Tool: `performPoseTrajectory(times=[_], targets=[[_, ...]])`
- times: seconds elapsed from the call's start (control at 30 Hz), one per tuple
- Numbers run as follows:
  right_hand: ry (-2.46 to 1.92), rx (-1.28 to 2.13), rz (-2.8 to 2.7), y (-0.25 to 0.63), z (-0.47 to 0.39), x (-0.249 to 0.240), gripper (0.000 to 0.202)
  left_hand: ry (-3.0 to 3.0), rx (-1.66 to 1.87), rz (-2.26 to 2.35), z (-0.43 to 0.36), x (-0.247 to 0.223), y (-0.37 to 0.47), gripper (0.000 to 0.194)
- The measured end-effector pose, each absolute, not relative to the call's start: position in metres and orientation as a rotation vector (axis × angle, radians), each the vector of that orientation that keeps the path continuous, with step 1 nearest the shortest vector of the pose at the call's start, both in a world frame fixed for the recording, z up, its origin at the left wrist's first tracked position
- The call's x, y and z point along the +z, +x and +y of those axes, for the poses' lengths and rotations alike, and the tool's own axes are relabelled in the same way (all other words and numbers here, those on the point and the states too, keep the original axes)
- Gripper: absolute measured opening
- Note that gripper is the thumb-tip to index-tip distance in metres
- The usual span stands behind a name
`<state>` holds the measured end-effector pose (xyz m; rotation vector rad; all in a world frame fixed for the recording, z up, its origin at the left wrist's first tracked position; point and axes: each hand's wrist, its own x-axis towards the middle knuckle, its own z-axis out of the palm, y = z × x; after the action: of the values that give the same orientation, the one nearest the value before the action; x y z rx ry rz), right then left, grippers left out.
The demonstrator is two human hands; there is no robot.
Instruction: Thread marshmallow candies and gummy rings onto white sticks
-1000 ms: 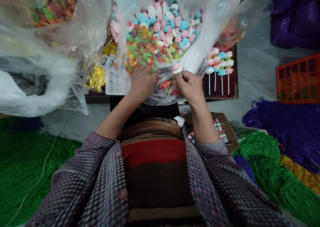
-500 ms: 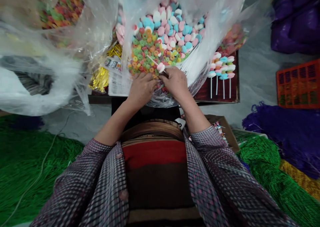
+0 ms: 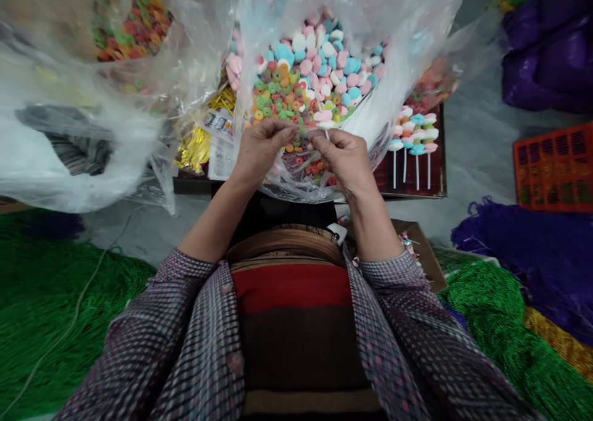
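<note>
My right hand (image 3: 346, 157) is closed on a thin white stick (image 3: 327, 134) that carries a pink-and-white marshmallow (image 3: 323, 118). Facing it, my left hand (image 3: 260, 150) pinches thumb and fingers together, its tips close to the right fingertips; what is between them is too small to make out. Both hands hover over an open clear plastic bag (image 3: 296, 189). Ring-shaped gummy candies (image 3: 273, 94) in many colours lie just beyond the fingers, and behind them is a heap of pink, white and blue marshmallows (image 3: 333, 60).
Candy skewers (image 3: 417, 134) lie at the table's right, beside bagged candy (image 3: 433, 87). Gold twist ties (image 3: 192, 149) and plastic bags (image 3: 185, 50) are at the left. An orange crate (image 3: 553, 168), an open cardboard box (image 3: 428, 257) and green strands (image 3: 486, 291) stand around.
My left hand has risen from the gummy rings and turned into a pinch near the right fingertips. My right hand has tipped the stick more upright and shifted right.
</note>
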<state>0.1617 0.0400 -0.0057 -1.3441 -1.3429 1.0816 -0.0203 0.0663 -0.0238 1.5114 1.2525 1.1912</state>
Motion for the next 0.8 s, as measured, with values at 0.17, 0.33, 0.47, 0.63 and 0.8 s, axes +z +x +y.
performPoseTrajectory(times=[0.17,0.33,0.47,0.63,0.8], targets=[[-1.285,1.148,-1.22,0.148,0.033,-0.003,0.04,1.427,1.234,1.159,0.065,-0.025,-0.012,0.02],[-1.31,1.11,-1.185,0.147,0.036,-0.016,0.038,1.383,1.231,1.07,0.063,-0.032,-0.01,0.023],[-1.371,0.921,-1.231,0.155,0.04,-0.025,0.041,1.403,1.256,1.108,0.065,-0.036,-0.015,0.021],[-1.366,0.918,-1.24,0.158,0.038,-0.019,0.046,1.274,1.226,1.085,0.066,-0.038,-0.017,0.025],[-1.322,1.0,-1.226,0.15,0.034,-0.014,0.051,1.144,1.208,1.017,0.062,-0.038,-0.013,0.027]])
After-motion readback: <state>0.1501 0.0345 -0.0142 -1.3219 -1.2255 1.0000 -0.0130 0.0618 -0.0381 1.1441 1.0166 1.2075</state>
